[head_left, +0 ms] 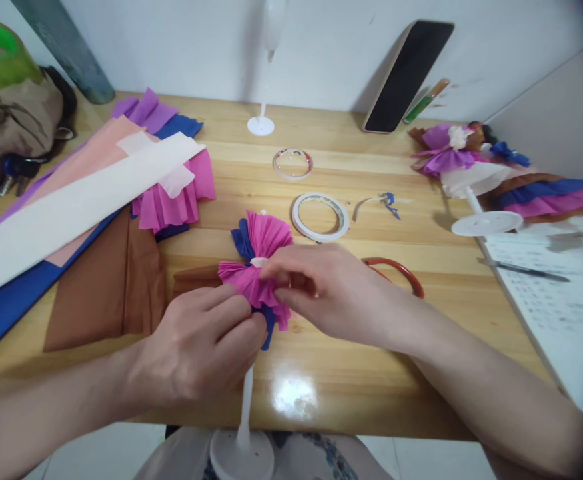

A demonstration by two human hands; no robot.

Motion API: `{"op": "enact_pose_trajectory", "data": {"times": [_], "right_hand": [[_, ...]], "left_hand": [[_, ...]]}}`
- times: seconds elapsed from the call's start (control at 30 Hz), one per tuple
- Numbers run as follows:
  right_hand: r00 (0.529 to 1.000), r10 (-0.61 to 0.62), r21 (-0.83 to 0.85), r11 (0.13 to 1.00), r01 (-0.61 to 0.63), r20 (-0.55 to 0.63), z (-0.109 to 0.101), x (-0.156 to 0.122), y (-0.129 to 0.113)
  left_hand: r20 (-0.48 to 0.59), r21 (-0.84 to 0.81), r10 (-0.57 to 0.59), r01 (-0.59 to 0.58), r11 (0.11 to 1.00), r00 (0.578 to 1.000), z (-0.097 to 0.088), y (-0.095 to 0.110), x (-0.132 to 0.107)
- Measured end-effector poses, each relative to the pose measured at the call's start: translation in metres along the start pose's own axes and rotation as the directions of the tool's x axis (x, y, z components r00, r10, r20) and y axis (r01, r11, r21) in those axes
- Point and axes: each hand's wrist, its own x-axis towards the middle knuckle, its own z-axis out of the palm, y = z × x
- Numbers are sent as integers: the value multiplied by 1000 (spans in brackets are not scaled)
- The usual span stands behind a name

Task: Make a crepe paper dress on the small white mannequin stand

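A gathered pink and blue crepe paper flower (266,233) with a white band round its middle is between my hands above the table. My left hand (206,333) is closed at its lower left side, fingers curled against the pink folds and blue paper. My right hand (321,283) pinches the pink paper just beside the white band. Below my left hand a white goblet stem (245,407) comes down to a round base (241,457) over my lap. The goblet's upper part is hidden by my left hand and the flower.
Crepe paper strips (71,207) lie at left. A tape roll (298,220), clear ring (275,163) and red-orange handle (411,273) lie beyond. At back are a white goblet (260,125) and phone (408,73); at right, a decorated goblet (486,223), notebook (531,300) and pen (531,270).
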Motion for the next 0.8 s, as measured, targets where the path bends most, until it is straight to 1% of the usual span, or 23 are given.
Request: {"op": "enact_pose_trajectory", "data": {"times": [0.07,0.13,0.2,0.23,0.27,0.37,0.4,0.43,0.5,0.57,0.63,0.7,0.73,0.8], "right_hand": [[993,-83,26,996,81,79,0,-2,0],[985,-116,57,992,110,126,-3,-4,-3],[985,-113,75,992,103,134,-7,-5,-5],[987,-96,81,993,87,126,-8,-6,-5],[991,-71,81,995,62,110,-9,-5,-4],[1000,27,19,999,-27,12,-7,-2,1],[999,33,-18,999,-33,-17,-5,-1,3],[999,17,-54,998,-19,-33,-2,0,5],[999,-39,-103,994,36,-28,2,2,8],[998,-69,-124,990,67,-12,5,3,8],[998,-63,-137,989,62,-1,6,3,7],[999,-54,-151,987,54,3,6,2,5],[999,-52,-159,986,52,4,6,1,4],[999,-45,-176,983,45,2,7,0,4]], "left_hand": [[-46,-14,-21,21,1000,999,-5,-2,-1],[-106,-12,-111,110,994,988,-9,-7,-1],[-129,-4,-222,224,975,966,-11,-15,-3],[-120,4,-264,267,964,957,-10,-19,-4],[-88,16,-307,310,951,948,-8,-23,-5],[-8,38,-370,371,928,929,-1,-32,-9],[15,33,-380,380,925,925,1,-33,-11],[44,25,-385,384,923,922,3,-34,-13],[97,21,-374,374,927,922,6,-35,-16],[121,38,-322,319,947,939,6,-36,-17],[104,60,-231,226,972,967,5,-37,-17],[82,68,-150,144,987,985,5,-39,-15],[69,67,-131,126,990,989,5,-39,-15],[39,56,-151,149,987,988,4,-39,-13]]}}
